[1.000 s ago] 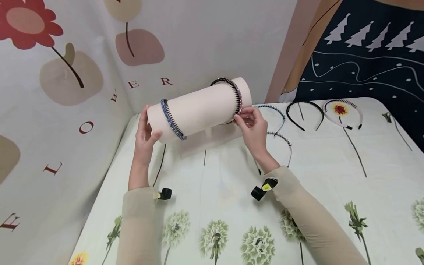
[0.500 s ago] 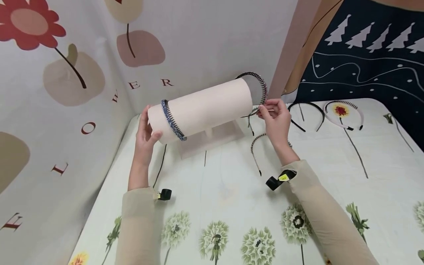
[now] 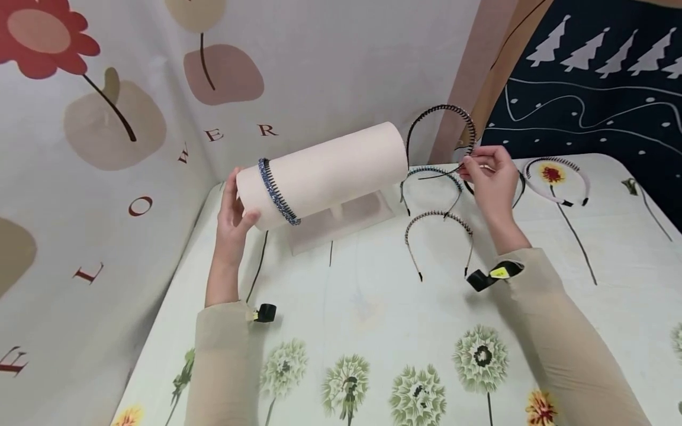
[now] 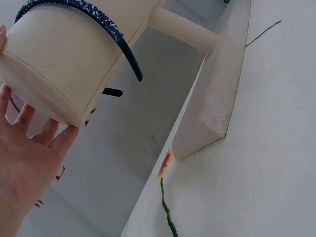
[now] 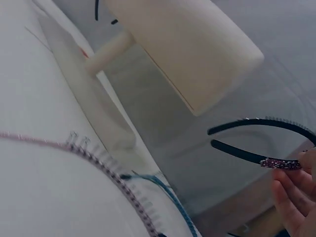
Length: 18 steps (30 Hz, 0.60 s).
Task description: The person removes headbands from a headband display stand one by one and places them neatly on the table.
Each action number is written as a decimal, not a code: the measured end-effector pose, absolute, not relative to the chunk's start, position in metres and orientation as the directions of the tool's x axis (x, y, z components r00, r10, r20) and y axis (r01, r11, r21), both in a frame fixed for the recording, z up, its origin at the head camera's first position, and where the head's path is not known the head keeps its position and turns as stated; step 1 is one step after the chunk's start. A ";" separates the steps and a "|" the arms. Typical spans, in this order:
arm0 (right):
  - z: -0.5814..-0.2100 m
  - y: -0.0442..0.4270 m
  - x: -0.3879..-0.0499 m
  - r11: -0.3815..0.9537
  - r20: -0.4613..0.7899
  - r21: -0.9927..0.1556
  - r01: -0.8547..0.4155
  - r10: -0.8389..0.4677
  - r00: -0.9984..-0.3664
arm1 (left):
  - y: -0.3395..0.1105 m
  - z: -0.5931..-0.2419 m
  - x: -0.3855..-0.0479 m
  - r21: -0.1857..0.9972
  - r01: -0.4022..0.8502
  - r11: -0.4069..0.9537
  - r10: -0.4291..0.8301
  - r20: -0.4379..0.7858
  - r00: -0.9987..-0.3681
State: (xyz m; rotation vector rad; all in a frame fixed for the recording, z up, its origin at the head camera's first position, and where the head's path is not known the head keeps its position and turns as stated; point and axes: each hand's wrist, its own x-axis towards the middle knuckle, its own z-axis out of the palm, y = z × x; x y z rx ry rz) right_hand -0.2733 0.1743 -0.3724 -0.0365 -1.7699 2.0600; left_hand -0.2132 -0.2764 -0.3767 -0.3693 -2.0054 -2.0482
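A pale cylinder headband stand [image 3: 341, 171] lies horizontal on a short post above its flat base [image 3: 309, 236]. My left hand [image 3: 231, 222] holds its left end, thumb in front and fingers on the far side. Round the cylinder near that end sits a blue glittery headband [image 3: 278, 195], whose tips show below the cylinder in the left wrist view. To the right of the stand, my right hand [image 3: 492, 183] pinches a black toothed headband [image 3: 449, 107] by one side, off the cylinder. In the right wrist view purple glitter [image 5: 279, 163] covers part of it.
Several headbands lie on the flowered tablecloth at right: a light blue one [image 3: 434, 171], a beaded toothed one [image 3: 439, 213], a black one [image 3: 521, 188] partly behind my right hand, and a white one [image 3: 585, 183]. A printed cloth wall [image 3: 330, 71] stands behind.
My right hand has drawn the black headband rightward off the cylinder's right end and beyond it. The left hand stays on the left end; the blue glittery headband has not moved.
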 end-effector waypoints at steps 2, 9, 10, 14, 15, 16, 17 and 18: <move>-0.370 0.186 -0.271 -0.092 0.218 -0.961 -0.259 0.318 -0.922 | -0.276 -0.377 -0.214 0.936 0.351 -0.023 -0.001 0.351 -0.936; -0.362 0.227 -0.253 0.045 0.134 -0.991 -0.126 0.263 -0.956 | -0.276 -0.379 -0.214 0.940 0.342 -0.001 -0.012 0.342 -0.940; -0.360 0.233 -0.250 0.085 0.124 -0.991 -0.106 0.249 -0.960 | -0.276 -0.379 -0.214 0.940 0.341 -0.001 -0.014 0.341 -0.940; -0.358 0.258 -0.238 0.256 0.091 -0.966 -0.037 0.204 -0.975 | -0.276 -0.380 -0.214 0.939 0.344 -0.008 -0.014 0.344 -0.939; -0.357 0.264 -0.235 0.315 0.079 -0.949 -0.012 0.198 -0.977 | -0.276 -0.380 -0.214 0.938 0.346 -0.009 -0.012 0.346 -0.938; -0.358 0.269 -0.233 0.381 0.066 -0.924 0.013 0.195 -0.979 | -0.276 -0.380 -0.214 0.938 0.347 -0.010 -0.011 0.347 -0.938; -0.358 0.274 -0.231 0.419 0.048 -0.907 0.039 0.195 -0.980 | -0.275 -0.380 -0.214 0.937 0.350 -0.010 -0.011 0.349 -0.937; -0.359 0.279 -0.229 0.459 0.034 -0.886 0.060 0.194 -0.981 | -0.275 -0.380 -0.214 0.936 0.352 -0.009 -0.010 0.352 -0.936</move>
